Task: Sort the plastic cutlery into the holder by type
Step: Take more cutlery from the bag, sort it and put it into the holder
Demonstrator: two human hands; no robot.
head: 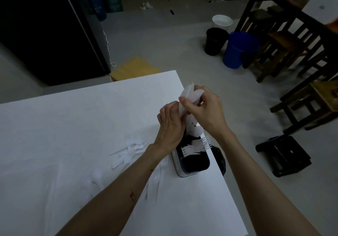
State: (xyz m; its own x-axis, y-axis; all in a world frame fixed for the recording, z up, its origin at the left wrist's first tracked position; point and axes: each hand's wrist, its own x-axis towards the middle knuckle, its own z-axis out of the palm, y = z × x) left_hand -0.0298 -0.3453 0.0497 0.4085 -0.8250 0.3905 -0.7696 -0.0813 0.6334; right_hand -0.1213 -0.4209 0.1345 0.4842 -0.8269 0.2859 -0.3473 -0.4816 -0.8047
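Here, both hands gripping spoons, holder at table edge

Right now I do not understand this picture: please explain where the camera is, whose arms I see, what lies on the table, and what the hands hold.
There is no machine. A person wears one camera on the head, looking down at their own arms. The left hand and right hand together hold a bunch of white plastic spoons above a dark cutlery holder near the edge of the white table. Forks already stand in its middle compartment. A loose pile of cutlery lies on the table, left of the holder.
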